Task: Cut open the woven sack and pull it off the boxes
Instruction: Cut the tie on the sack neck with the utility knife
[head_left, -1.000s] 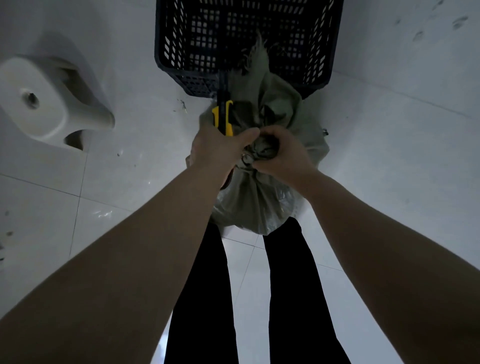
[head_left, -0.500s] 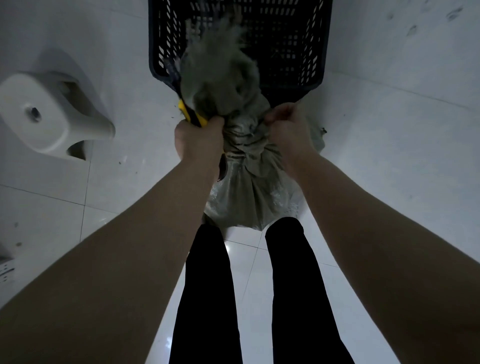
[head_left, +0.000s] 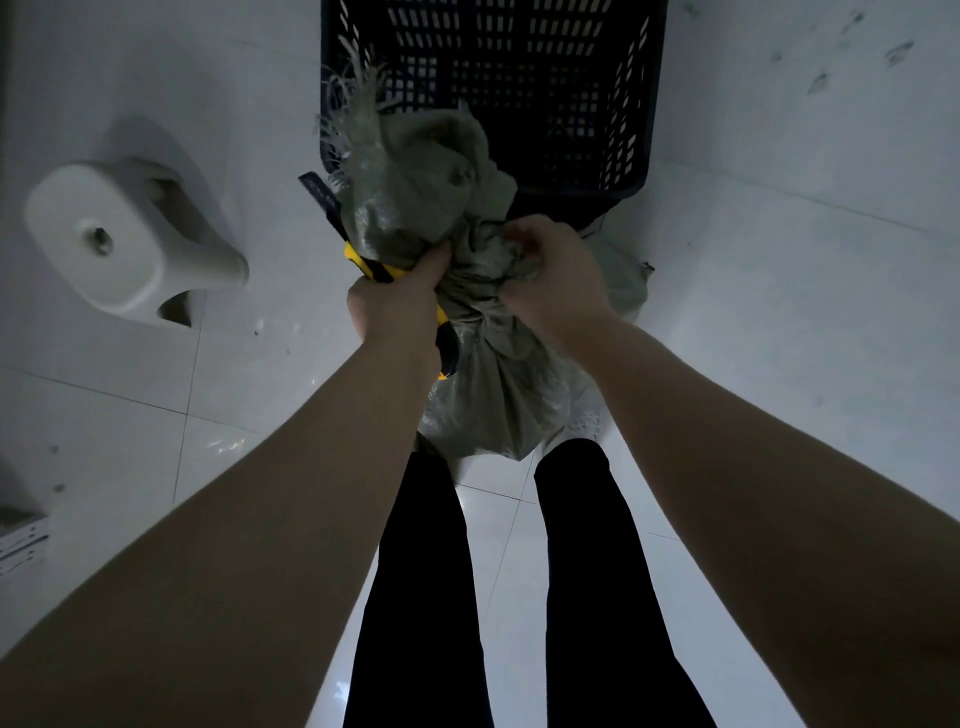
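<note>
I see the woven sack (head_left: 483, 384) standing on the floor (head_left: 779, 312) at the centre, with the black crate (head_left: 639, 130) beyond it at 12 o'clock. I judge the step is opening its tied neck: pull the fabric taut and draw the utility knife (head_left: 363, 260) away from the fingers, cutting shallow to spare the boxes, which I cannot see. The left hand (head_left: 397, 306) is curled round the knife's yellow handle, thumb against the sack and blade end pointing to 11 o'clock, while the right hand (head_left: 558, 275) clutches the gathered neck from 3 o'clock, both arms stretched down
</note>
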